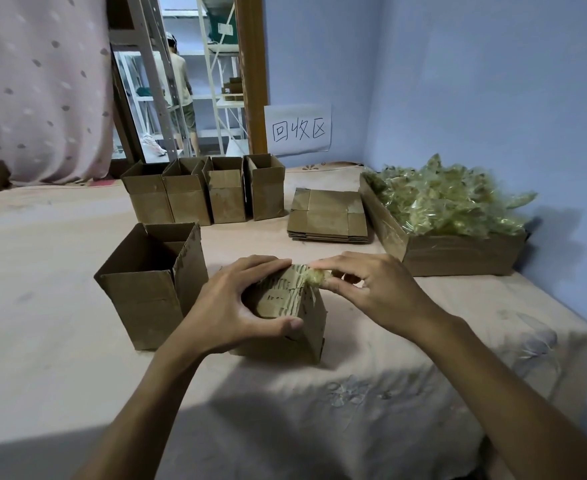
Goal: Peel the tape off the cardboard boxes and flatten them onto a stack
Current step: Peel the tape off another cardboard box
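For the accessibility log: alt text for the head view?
A person's left hand grips a cardboard box on a table while the right hand pinches a wad of tape at its top edge. Behind: open boxes, a flattened stack, a tape-filled box.

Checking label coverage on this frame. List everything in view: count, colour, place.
held box: 1, brown, centre front on the cloth
tape wad: 1, yellowish, at the held box's top right corner
open box: 1, brown, upright, left of the held box
back-row boxes: 4, brown, upright, open, side by side behind
flattened stack: 1, brown, right of the back row
scrap carton: 1, brown, far right, heaped with yellowish tape scraps
sign: 1, white, black handwriting, on the wall
cloth: 1, pale pink, covers the surface
curtain: 1, pink, spotted, upper left
left hand: grips the held box
right hand: pinches the tape wad
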